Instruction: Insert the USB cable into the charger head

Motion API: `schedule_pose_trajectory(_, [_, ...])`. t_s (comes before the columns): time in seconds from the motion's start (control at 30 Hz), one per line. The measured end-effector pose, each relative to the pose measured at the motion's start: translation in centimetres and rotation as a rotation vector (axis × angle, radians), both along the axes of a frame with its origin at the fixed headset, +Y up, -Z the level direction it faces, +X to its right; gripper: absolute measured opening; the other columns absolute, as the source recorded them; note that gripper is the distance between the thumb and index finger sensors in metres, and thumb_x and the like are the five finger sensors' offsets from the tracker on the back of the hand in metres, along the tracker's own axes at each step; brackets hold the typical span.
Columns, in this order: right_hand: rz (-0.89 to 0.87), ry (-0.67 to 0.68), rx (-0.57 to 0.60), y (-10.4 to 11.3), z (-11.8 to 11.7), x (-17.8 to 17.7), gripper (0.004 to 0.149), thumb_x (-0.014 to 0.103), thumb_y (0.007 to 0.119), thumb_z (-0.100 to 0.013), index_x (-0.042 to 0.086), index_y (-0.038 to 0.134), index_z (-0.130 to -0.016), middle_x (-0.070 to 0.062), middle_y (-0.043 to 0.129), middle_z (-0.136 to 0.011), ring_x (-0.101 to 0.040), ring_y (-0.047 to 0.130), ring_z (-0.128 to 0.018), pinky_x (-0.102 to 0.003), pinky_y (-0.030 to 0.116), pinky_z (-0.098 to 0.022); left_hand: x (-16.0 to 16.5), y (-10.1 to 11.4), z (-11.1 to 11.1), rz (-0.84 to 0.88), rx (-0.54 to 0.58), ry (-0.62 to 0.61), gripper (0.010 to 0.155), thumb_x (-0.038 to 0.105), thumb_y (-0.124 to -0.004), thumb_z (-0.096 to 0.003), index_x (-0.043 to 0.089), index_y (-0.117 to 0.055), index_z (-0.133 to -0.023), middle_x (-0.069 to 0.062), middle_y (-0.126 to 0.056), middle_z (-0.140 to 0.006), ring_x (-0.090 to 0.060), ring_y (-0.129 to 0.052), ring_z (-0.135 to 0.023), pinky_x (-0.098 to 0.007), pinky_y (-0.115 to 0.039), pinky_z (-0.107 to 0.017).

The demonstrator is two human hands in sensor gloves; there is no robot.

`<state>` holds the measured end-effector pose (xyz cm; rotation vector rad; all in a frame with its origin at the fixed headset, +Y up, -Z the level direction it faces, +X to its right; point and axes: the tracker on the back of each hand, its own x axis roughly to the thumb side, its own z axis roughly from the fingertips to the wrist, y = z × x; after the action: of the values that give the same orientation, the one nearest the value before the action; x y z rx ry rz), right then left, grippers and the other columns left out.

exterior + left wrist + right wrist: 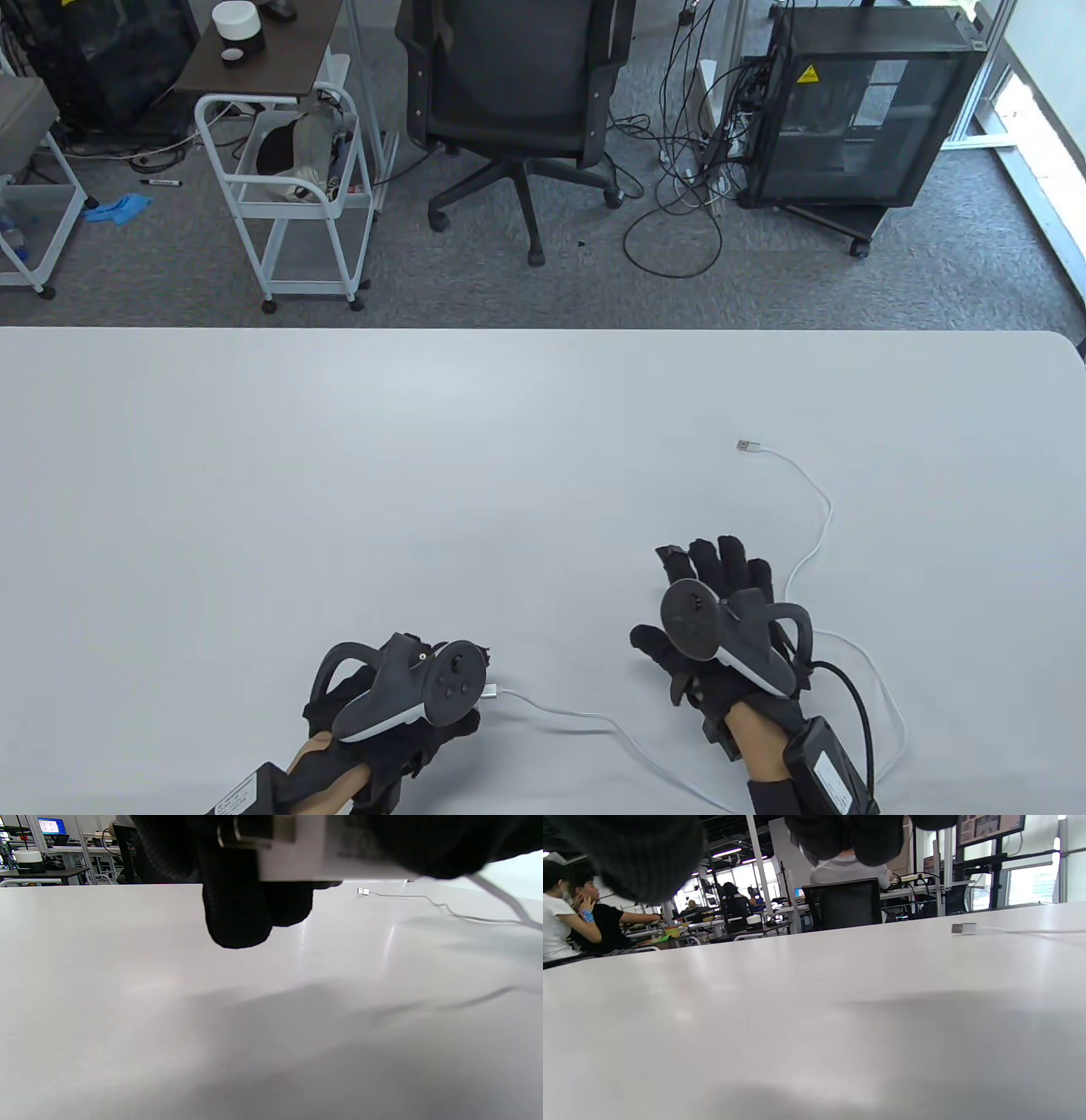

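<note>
The cable (816, 543) is lying on the table (339, 475), its free plug (747, 445) lying behind the right hand (721, 632). From this plug the cable is running around the right hand and then left to the left hand (399, 696), which is holding the charger (305, 855).

Setting: my workplace, an open-plan office or lab. Evidence: grey carpet, black office chair (517, 93), white wheeled cart (288, 199), black equipment cabinet (857, 102) trailing floor cables (679, 170), seated colleagues (581, 921) among desks and monitors beyond my white tabletop (339, 475).
</note>
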<state>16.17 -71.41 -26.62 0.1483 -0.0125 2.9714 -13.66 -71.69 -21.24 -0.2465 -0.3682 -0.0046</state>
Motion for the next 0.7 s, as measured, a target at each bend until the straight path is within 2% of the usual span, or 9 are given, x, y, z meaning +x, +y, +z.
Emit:
schedule_pose_trajectory(0.2, [-0.083,-0.085,0.020,0.6,-0.1,2.9,0.096,0.067,0.070,-0.027,0.014,0.042,-0.103,-0.023,0.049,-0.112,-0.054,0.039,-0.101,-0.070,0.035,-0.068,-0.3,-0.2,-0.3,-0.021,0.004,0.029,0.075,0.055,-0.077,-0.0163,0.034,-0.068,-0.088,0.012,-0.095,-0.081,-0.012,-0.106,-0.066,-0.040,-0.073,-0.075])
schedule_pose_trajectory(0.4, [-0.120,-0.098,0.007,0.5,-0.1,3.5,0.096,0.066,0.070,-0.028,0.013,0.042,-0.103,-0.024,0.048,-0.113,-0.055,0.039,-0.101,-0.069,0.035,-0.068,-0.5,0.2,-0.3,-0.022,0.030,0.049,0.075,0.055,-0.078,-0.0159,0.036,-0.069,-0.087,0.012,-0.095,-0.081,-0.011,-0.106,-0.067,-0.041,-0.073,-0.075])
schedule_pose_trajectory(0.5, [-0.125,-0.090,0.005,0.5,-0.1,3.3,0.096,0.066,0.070,-0.028,0.013,0.042,-0.103,-0.024,0.047,-0.113,-0.054,0.038,-0.101,-0.069,0.035,-0.068,-0.8,1.3,-0.2,-0.028,0.127,0.093,0.074,0.057,-0.079,-0.0154,0.040,-0.070,-0.087,0.014,-0.091,-0.087,-0.011,-0.101,-0.076,-0.041,-0.070,-0.077])
schedule_pose_trajectory(0.7, [-0.133,-0.063,0.004,0.5,0.0,2.6,0.096,0.066,0.070,-0.028,0.013,0.042,-0.103,-0.025,0.047,-0.113,-0.055,0.038,-0.101,-0.069,0.035,-0.068,-1.4,1.0,-1.6,0.027,0.154,0.198,0.074,0.056,-0.080,-0.0169,0.046,-0.067,-0.089,0.018,-0.082,-0.095,-0.012,-0.087,-0.093,-0.043,-0.061,-0.085])
